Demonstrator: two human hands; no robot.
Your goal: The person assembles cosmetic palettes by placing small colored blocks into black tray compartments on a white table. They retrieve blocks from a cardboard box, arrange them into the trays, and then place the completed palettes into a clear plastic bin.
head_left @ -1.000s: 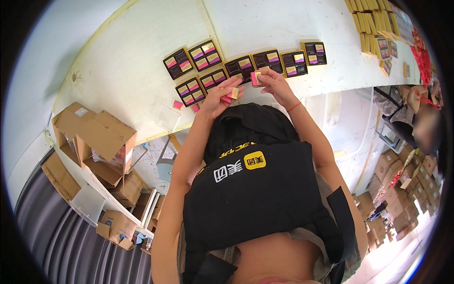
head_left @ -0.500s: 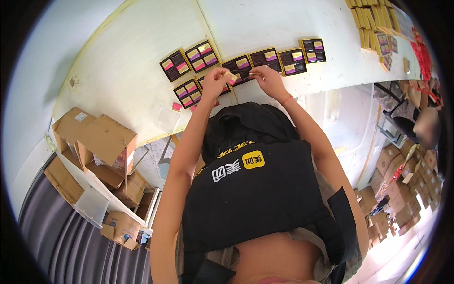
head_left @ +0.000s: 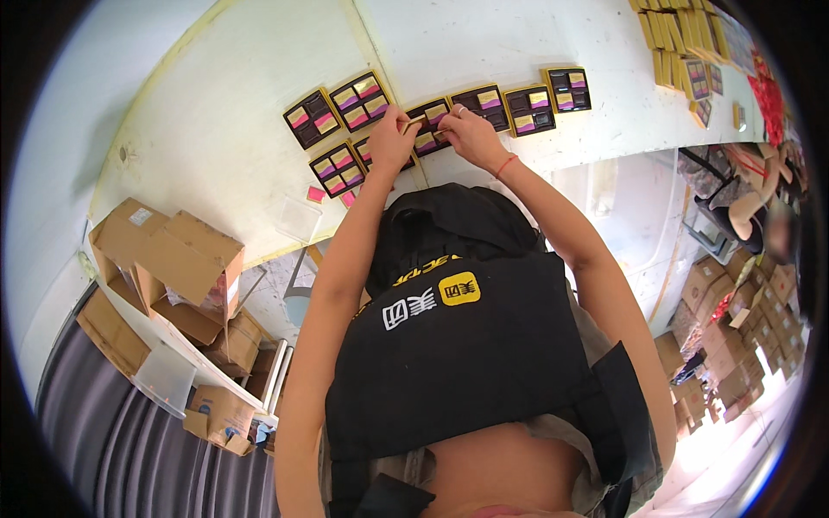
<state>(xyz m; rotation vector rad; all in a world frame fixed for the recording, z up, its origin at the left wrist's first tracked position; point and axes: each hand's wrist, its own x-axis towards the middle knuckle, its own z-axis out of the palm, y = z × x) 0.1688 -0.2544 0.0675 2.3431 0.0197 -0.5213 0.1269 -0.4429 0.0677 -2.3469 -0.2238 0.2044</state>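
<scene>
On the white table (head_left: 233, 112) several dark, gold-edged trays stand in a loose row, each divided into four compartments with small gold, pink and purple square packets. My left hand (head_left: 394, 142) is closed in a pinch on a small gold packet (head_left: 414, 126), over the left side of the middle tray (head_left: 430, 112). At the same tray's right side, my right hand (head_left: 473, 138) is closed too; a thin edge, apparently another packet, shows at its fingertips. Both hands partly cover this tray. Left of it is a tray (head_left: 338, 170) full of packets. Loose pink packets (head_left: 316, 194) lie near my left forearm.
A clear plastic sheet or tray (head_left: 298, 217) sits at the table's near edge. Open cardboard boxes (head_left: 168, 259) are at the left. Stacked gold boxes (head_left: 678, 39) stand at the far right. Another person (head_left: 747, 207) is at the right edge, near piled cartons (head_left: 730, 345).
My right hand has moved left and closer to my left hand over the middle tray. The packet in my left hand has turned and come down toward the tray. The other person's arm has shifted.
</scene>
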